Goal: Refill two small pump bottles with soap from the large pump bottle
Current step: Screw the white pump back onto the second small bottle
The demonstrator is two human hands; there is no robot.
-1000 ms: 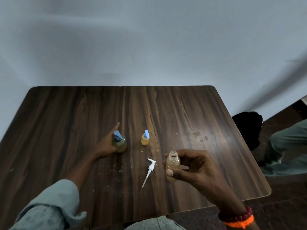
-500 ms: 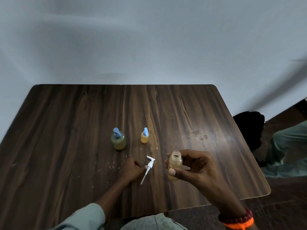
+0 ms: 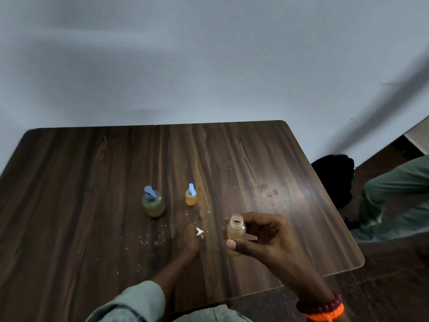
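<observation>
My right hand (image 3: 262, 238) holds an uncapped small bottle (image 3: 236, 231) of amber soap upright above the table's near right part. My left hand (image 3: 189, 240) lies just left of it, fingers closed over the white pump head (image 3: 199, 232), whose tube is hidden under the hand. Farther back stand the large bottle (image 3: 153, 203) with a blue pump and yellow-green soap, and to its right a small orange bottle (image 3: 191, 196) with a blue pump. Both are upright and untouched.
The dark wooden table (image 3: 92, 182) meets a grey wall at the back. Small crumbs (image 3: 148, 240) lie left of my left hand. Off the right edge are a black bag (image 3: 332, 177) and another person's leg (image 3: 394, 194).
My left hand left the large bottle, came back to the white pump lying on the table and closed over it. My right hand kept the open bottle nearly still.
</observation>
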